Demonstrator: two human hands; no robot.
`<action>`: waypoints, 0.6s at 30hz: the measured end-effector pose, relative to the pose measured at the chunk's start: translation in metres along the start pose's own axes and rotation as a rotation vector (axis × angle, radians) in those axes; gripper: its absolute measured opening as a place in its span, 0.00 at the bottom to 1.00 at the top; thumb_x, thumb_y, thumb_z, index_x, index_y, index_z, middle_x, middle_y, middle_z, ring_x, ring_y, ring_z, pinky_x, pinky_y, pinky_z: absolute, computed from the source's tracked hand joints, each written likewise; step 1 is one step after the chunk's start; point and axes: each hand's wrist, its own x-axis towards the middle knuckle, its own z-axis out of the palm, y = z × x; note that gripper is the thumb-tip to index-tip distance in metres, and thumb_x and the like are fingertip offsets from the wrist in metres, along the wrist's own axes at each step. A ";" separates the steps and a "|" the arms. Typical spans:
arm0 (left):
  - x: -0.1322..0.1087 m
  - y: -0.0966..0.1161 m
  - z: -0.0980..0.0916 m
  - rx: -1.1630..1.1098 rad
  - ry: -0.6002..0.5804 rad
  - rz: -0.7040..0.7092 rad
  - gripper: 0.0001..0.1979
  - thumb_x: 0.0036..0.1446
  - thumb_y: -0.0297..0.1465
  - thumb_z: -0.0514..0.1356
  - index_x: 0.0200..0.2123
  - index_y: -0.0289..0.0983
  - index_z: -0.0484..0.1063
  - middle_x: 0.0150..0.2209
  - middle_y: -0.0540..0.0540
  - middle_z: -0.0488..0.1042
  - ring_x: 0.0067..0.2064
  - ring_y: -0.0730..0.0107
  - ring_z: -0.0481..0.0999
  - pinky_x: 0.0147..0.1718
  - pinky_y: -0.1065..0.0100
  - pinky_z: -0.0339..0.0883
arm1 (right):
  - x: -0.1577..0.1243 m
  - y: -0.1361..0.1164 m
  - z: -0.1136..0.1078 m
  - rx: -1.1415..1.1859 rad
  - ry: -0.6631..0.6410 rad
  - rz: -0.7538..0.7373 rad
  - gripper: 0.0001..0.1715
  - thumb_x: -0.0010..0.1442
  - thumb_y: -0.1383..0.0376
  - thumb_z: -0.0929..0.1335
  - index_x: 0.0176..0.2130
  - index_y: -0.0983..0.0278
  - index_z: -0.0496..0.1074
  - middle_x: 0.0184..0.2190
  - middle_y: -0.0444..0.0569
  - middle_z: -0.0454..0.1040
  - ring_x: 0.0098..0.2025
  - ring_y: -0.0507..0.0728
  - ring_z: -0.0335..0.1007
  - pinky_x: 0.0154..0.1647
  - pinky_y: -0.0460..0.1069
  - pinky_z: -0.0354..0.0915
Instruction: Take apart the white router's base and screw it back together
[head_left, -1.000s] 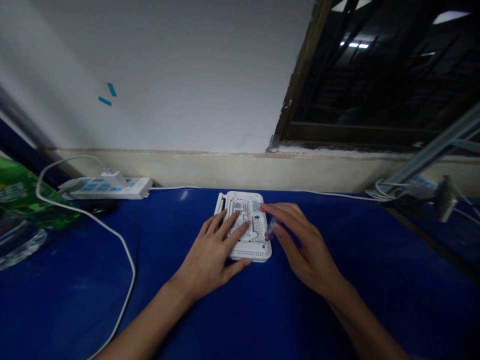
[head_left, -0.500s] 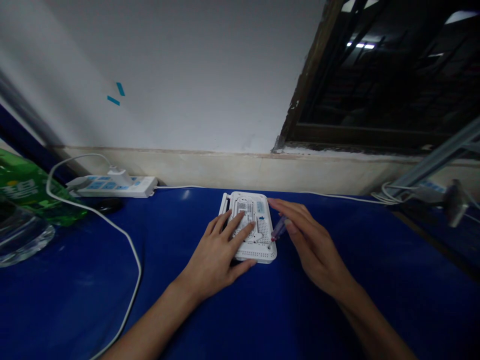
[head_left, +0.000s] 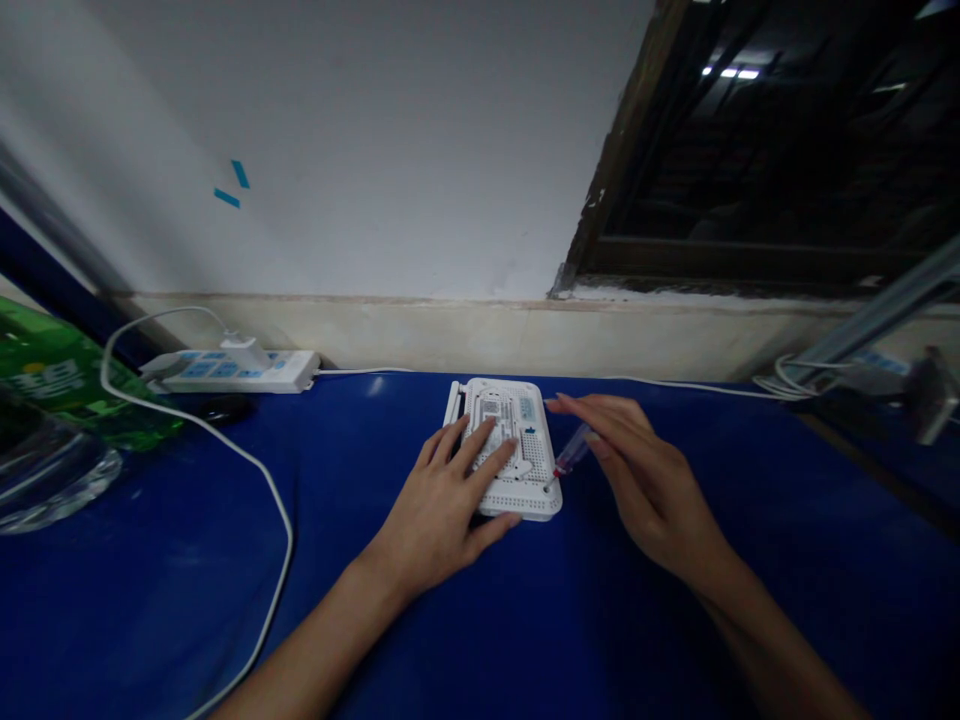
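Observation:
A white router (head_left: 534,460) lies underside up on the blue table, its vent holes and label showing and a folded antenna along its left edge. My left hand (head_left: 450,490) rests flat across it with fingers spread, the thumb at its near edge. In my right hand (head_left: 641,475) is a small screwdriver (head_left: 573,450) with a clear purplish handle, pinched between thumb and fingers. It leans to the right, and its tip meets the hole at the router's near right corner.
A white power strip (head_left: 289,371) with a plug in it stands by the wall at left, its white cable (head_left: 281,520) curving across the table. Beside it are a green bottle (head_left: 60,380), a clear plastic container (head_left: 67,490) and a black object (head_left: 225,408). A metal post (head_left: 870,320) rises at right.
The whole view has shifted slightly. My right hand's fingers have moved a little on the screwdriver, whose tip stays at the same corner. My left hand keeps its place on the router.

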 end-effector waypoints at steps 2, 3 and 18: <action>0.000 0.000 0.000 0.005 -0.001 0.001 0.38 0.65 0.50 0.59 0.72 0.46 0.52 0.73 0.42 0.51 0.73 0.42 0.50 0.68 0.40 0.51 | 0.001 -0.001 0.000 0.022 0.033 -0.025 0.25 0.70 0.71 0.64 0.61 0.53 0.71 0.50 0.49 0.80 0.54 0.61 0.69 0.54 0.60 0.66; 0.000 0.000 0.000 0.008 -0.002 0.002 0.38 0.65 0.50 0.59 0.72 0.46 0.52 0.74 0.42 0.51 0.73 0.43 0.49 0.68 0.41 0.51 | 0.002 -0.002 0.000 0.019 0.060 -0.037 0.23 0.68 0.71 0.66 0.59 0.53 0.74 0.46 0.48 0.81 0.50 0.61 0.71 0.52 0.59 0.67; 0.000 0.000 0.002 0.061 0.009 0.018 0.37 0.67 0.51 0.57 0.73 0.47 0.50 0.74 0.42 0.49 0.73 0.44 0.49 0.67 0.41 0.53 | 0.003 -0.007 0.003 0.028 0.054 -0.087 0.22 0.66 0.71 0.70 0.57 0.54 0.75 0.41 0.48 0.80 0.45 0.58 0.69 0.45 0.55 0.67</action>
